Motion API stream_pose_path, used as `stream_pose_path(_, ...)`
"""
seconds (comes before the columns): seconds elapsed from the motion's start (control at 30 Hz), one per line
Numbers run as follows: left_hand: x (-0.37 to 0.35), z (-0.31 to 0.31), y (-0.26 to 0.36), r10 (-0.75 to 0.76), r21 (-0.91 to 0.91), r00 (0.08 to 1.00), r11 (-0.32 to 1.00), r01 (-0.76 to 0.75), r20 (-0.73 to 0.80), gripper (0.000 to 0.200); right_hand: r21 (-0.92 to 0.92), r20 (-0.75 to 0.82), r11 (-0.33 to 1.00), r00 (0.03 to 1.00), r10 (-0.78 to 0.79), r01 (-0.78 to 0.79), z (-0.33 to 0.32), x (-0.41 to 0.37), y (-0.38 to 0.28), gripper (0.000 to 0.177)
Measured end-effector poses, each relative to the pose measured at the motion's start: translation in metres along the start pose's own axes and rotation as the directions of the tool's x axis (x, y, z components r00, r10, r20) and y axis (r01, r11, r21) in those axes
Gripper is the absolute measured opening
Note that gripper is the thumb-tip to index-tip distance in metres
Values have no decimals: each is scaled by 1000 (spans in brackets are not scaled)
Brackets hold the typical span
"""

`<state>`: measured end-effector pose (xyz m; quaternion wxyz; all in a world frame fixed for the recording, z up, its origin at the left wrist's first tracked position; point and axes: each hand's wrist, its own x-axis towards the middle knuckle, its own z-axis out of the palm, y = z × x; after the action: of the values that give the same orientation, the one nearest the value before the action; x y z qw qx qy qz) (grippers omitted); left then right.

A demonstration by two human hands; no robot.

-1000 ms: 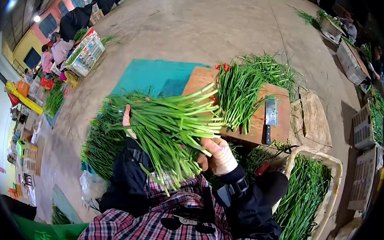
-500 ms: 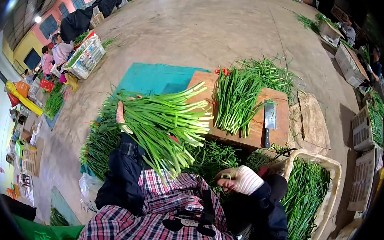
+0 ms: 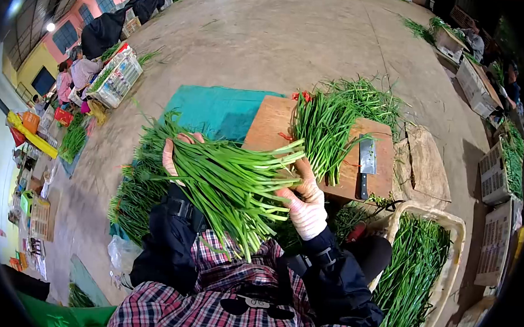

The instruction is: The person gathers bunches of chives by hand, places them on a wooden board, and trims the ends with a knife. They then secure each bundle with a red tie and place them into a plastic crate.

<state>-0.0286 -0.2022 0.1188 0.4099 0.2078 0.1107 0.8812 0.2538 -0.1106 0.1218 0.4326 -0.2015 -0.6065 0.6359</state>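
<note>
A large bunch of chives (image 3: 232, 167) lies across my left forearm, its pale stem ends pointing right. My left hand (image 3: 175, 155), wrapped in light tape or cloth, curls round the leafy side of the bunch and holds it. At the stem ends is my right hand (image 3: 307, 208), wrapped the same way, its thumb and fingers spread apart against the stems. Beyond it, a second bunch of chives (image 3: 324, 134) rests on a wooden board (image 3: 270, 125). A cleaver (image 3: 367, 161) with a black handle lies on the board's right side.
A pale crate (image 3: 457, 253) full of greens stands at my right. More greens (image 3: 137, 198) are heaped at my left, by a teal sheet (image 3: 202, 103). Loose greens (image 3: 367, 104) lie behind the board. Other people (image 3: 82, 68) sit by crates at far left and far right.
My right hand has risen from near my lap to the stem ends of the held bunch, and its fingers have spread. The bunch has shifted slightly right and down.
</note>
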Motion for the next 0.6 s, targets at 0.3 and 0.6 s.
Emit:
stream_pose_path(0.3, -2, 5, -15, -2, 67, 1000, 998, 1, 16, 38, 218, 247, 954, 957, 149, -205, -30, -19, -5, 16)
stream_pose_path(0.6, 4, 13, -2, -40, 174, 999, 984, 34, 33, 36, -561, 585, 822, 656, 477, -98, -124, -39, -24, 18)
